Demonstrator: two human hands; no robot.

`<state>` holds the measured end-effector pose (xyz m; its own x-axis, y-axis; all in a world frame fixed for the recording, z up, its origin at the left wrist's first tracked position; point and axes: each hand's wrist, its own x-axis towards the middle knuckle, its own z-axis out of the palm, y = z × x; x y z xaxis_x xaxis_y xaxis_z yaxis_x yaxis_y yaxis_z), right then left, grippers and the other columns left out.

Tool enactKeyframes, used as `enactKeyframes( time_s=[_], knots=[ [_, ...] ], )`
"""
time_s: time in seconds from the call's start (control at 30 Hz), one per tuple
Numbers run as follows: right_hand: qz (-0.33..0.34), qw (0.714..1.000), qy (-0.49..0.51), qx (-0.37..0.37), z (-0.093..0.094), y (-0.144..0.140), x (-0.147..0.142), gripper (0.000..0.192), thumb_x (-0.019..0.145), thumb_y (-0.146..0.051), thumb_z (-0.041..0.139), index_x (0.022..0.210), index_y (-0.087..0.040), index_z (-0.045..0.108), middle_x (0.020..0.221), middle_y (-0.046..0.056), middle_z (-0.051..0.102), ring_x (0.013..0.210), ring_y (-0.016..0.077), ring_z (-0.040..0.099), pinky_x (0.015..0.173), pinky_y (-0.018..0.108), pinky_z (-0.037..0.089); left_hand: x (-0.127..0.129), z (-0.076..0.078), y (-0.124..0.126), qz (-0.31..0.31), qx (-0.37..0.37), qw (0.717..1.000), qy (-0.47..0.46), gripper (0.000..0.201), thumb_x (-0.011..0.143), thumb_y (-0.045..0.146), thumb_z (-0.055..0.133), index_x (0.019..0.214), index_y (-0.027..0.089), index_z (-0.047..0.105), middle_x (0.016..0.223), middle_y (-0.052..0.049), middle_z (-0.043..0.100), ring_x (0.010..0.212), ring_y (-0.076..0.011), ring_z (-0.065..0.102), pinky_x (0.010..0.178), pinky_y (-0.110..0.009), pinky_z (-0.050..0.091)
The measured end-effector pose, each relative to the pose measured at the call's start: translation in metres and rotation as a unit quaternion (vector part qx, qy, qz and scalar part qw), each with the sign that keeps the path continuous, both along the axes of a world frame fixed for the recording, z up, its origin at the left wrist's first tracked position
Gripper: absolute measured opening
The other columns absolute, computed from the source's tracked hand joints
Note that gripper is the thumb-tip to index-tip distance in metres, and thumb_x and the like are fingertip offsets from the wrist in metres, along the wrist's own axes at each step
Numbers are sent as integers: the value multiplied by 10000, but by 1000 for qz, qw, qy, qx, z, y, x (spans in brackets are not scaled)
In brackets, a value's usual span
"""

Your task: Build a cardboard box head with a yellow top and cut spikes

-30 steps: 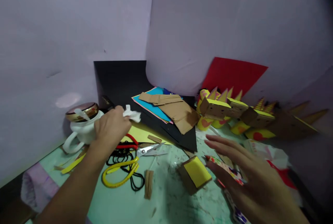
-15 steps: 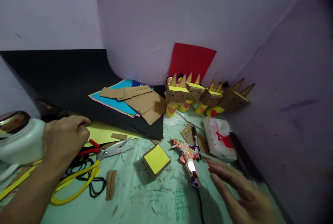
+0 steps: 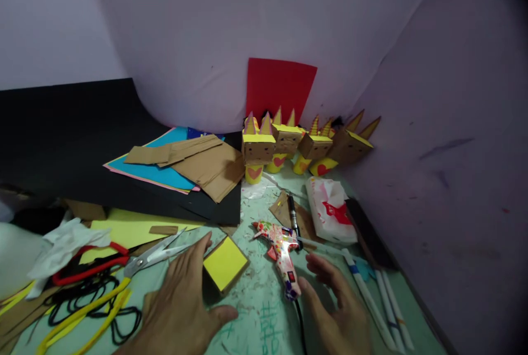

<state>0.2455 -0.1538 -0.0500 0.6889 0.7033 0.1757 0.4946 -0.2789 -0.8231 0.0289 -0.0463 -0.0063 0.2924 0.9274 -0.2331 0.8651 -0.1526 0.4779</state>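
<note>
A small cardboard box with a yellow top [image 3: 226,264] sits on the green tabletop. My left hand [image 3: 181,294] is open at the box's left side, thumb and fingers spread; whether it touches the box I cannot tell. To the right of the box lies a flower-patterned glue gun [image 3: 284,253], a glue stick in its back end and a black cord running toward me. My right hand [image 3: 336,302] is open beside the glue gun's handle, its fingers apart and nothing between them.
Scissors [image 3: 140,261] with red and yellow handles lie left over black cord [image 3: 82,302], near a crumpled tissue [image 3: 68,242]. Cardboard strips [image 3: 181,151] rest on coloured paper. Several box-headed figures [image 3: 259,148] stand at the back. A tissue pack [image 3: 330,209] and markers [image 3: 367,297] lie right.
My left hand has moved right from beside the white container to the box and opened. A crumpled tissue now lies by the scissors. My right hand is nearer the glue gun's handle; the view shifted.
</note>
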Motion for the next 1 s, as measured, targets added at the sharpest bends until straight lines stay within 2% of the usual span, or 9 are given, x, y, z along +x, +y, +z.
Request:
enactKeyframes(
  time_s=[0.07, 0.17, 0.23, 0.3, 0.37, 0.47, 0.53, 0.77, 1.0],
  knots=[
    [13, 1000, -21, 2, -2, 2, -5, 442, 725, -429, 671, 1083, -175, 620, 1029, 115, 706, 896, 277, 677, 767, 382, 559, 5, -7, -2, 11, 46, 999, -5, 751, 670, 337, 584, 1353, 249, 283, 1336, -135, 475, 1234, -388, 424, 897, -615, 406],
    [49, 995, -88, 5, -4, 4, -13, 566, 646, -369, 739, 1150, -180, 565, 1068, 123, 683, 927, 309, 661, 757, 405, 554, 5, -19, 1, -5, 118, 989, -92, 569, 708, 323, 575, 1240, 265, 382, 1206, -100, 553, 1176, -332, 493, 955, -514, 422],
    [78, 989, -128, 2, -6, 6, -17, 643, 596, -323, 766, 1182, -189, 538, 1091, 119, 667, 932, 319, 654, 762, 411, 551, 4, -25, 3, -8, 134, 979, -154, 512, 712, 301, 575, 1195, 289, 407, 1158, -76, 576, 1155, -315, 520, 971, -475, 431],
    [83, 987, -137, 0, -8, 7, -21, 614, 612, -278, 738, 1185, -201, 530, 1082, 101, 663, 918, 301, 654, 766, 394, 547, 3, -29, 4, -4, 123, 972, -199, 514, 689, 273, 593, 1173, 324, 426, 1133, -50, 600, 1141, -315, 543, 960, -457, 454],
    [65, 991, -118, 11, -10, 8, -24, 485, 680, -257, 667, 1147, -207, 543, 1015, 77, 670, 864, 263, 658, 734, 355, 544, 3, -30, 4, 4, 98, 968, -230, 525, 667, 240, 605, 1156, 353, 452, 1130, -26, 621, 1138, -311, 557, 956, -438, 470],
    [32, 995, -88, 28, -11, 10, -25, 203, 773, -281, 594, 966, -219, 590, 802, 23, 646, 667, 196, 629, 607, 293, 513, 4, -29, 2, 22, 69, 962, -262, 537, 668, 209, 587, 1170, 360, 468, 1143, -3, 640, 1126, -294, 580, 954, -412, 482],
    [17, 995, -87, 38, -10, 11, -24, 96, 806, -312, 587, 843, -224, 587, 704, -4, 594, 578, 165, 581, 551, 271, 476, 6, -27, 2, 30, 50, 959, -278, 543, 675, 216, 585, 1185, 359, 463, 1143, 6, 651, 1112, -287, 595, 934, -400, 497],
    [-5, 986, -109, 126, -4, 19, -20, 192, 865, -346, 565, 733, -220, 505, 765, 30, 604, 709, 185, 588, 566, 271, 430, 6, -19, 6, 25, 8, 953, -301, 545, 664, 224, 613, 1174, 345, 463, 1101, 22, 682, 1088, -269, 615, 914, -365, 512],
    [-31, 980, -149, 125, -6, 24, -12, 273, 851, -333, 596, 639, -219, 466, 729, 22, 574, 709, 192, 559, 603, 290, 418, 1, -20, 15, -42, -19, 960, -277, 660, 652, 227, 652, 1254, 280, 388, 1207, -64, 624, 1112, -287, 591, 960, -406, 480]
  ],
)
